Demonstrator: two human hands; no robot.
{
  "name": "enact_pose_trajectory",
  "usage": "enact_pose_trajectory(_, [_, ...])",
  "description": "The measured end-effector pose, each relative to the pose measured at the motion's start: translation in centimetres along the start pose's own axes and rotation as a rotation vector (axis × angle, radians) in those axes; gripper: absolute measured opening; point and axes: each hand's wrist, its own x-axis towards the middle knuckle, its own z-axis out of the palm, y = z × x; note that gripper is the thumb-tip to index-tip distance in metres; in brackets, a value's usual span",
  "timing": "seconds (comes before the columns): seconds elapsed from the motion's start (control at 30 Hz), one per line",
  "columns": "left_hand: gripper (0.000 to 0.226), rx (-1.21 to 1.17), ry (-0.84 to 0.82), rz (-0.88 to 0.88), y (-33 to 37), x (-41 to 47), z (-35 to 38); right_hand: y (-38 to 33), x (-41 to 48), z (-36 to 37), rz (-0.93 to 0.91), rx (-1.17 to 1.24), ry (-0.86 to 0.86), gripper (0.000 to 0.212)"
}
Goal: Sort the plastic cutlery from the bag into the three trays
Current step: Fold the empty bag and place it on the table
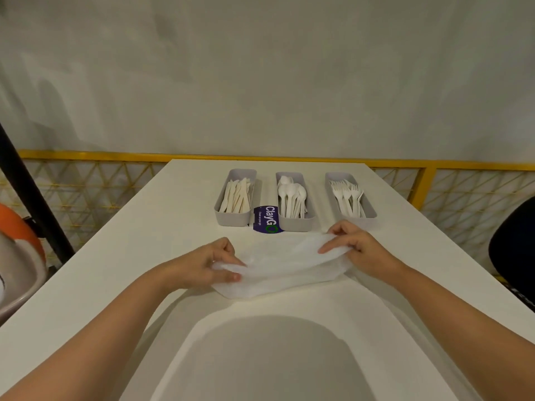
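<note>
A thin white plastic bag [285, 263] lies flat on the white table [115, 256] in front of me. My left hand [212, 260] pinches the bag's left edge, and my right hand [351, 244] pinches its upper right edge. No cutlery shows inside the bag. Beyond it stand three grey trays in a row: the left tray [220, 212] holds several knives [237, 195], the middle tray [311, 219] holds several spoons [292, 195], and the right tray [373, 212] holds several forks [348, 198].
A purple "ClayGo" sticker [267, 219] lies on the table between the left and middle trays. A yellow mesh railing [425, 183] runs behind the table. An orange and white seat [20, 247] is at the left; a dark chair [514, 244] is at the right.
</note>
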Motion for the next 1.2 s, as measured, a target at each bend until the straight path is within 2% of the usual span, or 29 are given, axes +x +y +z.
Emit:
enact_pose_trajectory(0.07, [0.051,0.113,-0.065,-0.02,-0.2,-0.1,0.6,1.1,-0.5,0.6,0.008,-0.074,-0.066,0.065])
enact_pose_trajectory(0.1, [0.055,0.138,-0.072,-0.03,-0.2,-0.1,0.8,1.4,-0.7,0.9,0.023,-0.108,-0.11,0.062])
enact_pose_trajectory(0.23, [0.023,0.171,-0.029,-0.09,0.3,0.5,1.5,0.7,-0.6,0.4,0.139,-0.12,-0.357,0.038])
enact_pose_trajectory(0.3, [0.017,0.254,-0.006,-0.09,0.4,0.8,1.5,-0.7,-0.4,-0.2,0.213,-0.093,-0.406,0.026])
enact_pose_trajectory(0.37, [0.019,0.312,0.011,-0.12,0.8,1.1,1.5,-2.4,-0.2,-0.1,0.194,-0.239,-0.29,0.021])
enact_pose_trajectory(0.43, [0.02,0.339,0.048,-0.163,1.4,1.4,1.8,-3.8,0.1,0.9,0.074,-0.538,-0.084,0.05])
enact_pose_trajectory(0.47, [0.019,0.343,0.071,-0.18,1.7,1.5,1.9,-4.7,0.1,1.6,-0.006,-0.657,0.034,0.057])
enact_pose_trajectory(0.5, [0.019,0.348,0.092,-0.199,1.9,1.7,2.1,-5.5,0.3,2.2,-0.05,-0.741,0.117,0.055])
enact_pose_trajectory(0.57, [0.017,0.363,0.115,-0.252,2.3,1.9,2.3,-7.0,0.4,3.1,0.011,-0.852,0.12,0.043])
enact_pose_trajectory(0.63, [0.018,0.369,0.092,-0.323,2.5,1.7,2.2,-7.6,0.8,3.3,0.144,-0.899,0.057,0.041])
enact_pose_trajectory(0.7, [0.019,0.372,0.049,-0.377,2.8,1.2,1.9,-8.3,0.8,2.9,0.183,-0.824,0.083,0.039])
enact_pose_trajectory(0.77, [0.019,0.367,0.027,-0.399,3.1,0.7,1.7,-8.6,0.6,3.4,0.046,-0.676,0.107,0.043])
enact_pose_trajectory(0.83, [0.019,0.306,0.031,-0.367,3.7,0.3,1.7,-9.2,-0.1,4.7,-0.062,-0.506,-0.099,0.066])
enact_pose_trajectory(0.9, [0.014,0.031,0.032,-0.325,4.9,-0.1,2.0,-9.3,-0.7,7.0,-0.055,-0.401,-0.327,0.096])
enact_pose_trajectory(0.93, [0.014,-0.166,0.015,-0.316,5.6,-0.4,2.2,-9.1,-0.8,7.9,-0.027,-0.35,-0.382,0.102])
enact_pose_trajectory(0.97, [0.017,-0.327,-0.001,-0.304,6.3,-0.7,2.2,-8.6,-0.7,8.6,0.005,-0.284,-0.396,0.1])
enact_pose_trajectory(1.0, [0.024,-0.386,0.003,-0.293,6.7,-1.0,2.1,-8.0,-0.5,9.0,0.037,-0.211,-0.394,0.091])
enact_pose_trajectory(1.1, [0.043,-0.247,0.184,-0.217,6.5,-0.8,1.4,-6.7,-0.1,8.7,0.127,0.084,-0.349,0.05])
enact_pose_trajectory(1.17, [0.048,-0.299,0.282,-0.172,5.6,-0.1,1.0,-6.2,0.1,8.0,0.19,0.301,-0.307,0.03])
enact_pose_trajectory(1.2, [0.049,-0.344,0.278,-0.157,5.1,0.2,1.1,-6.1,0.4,7.5,0.224,0.399,-0.299,0.027])
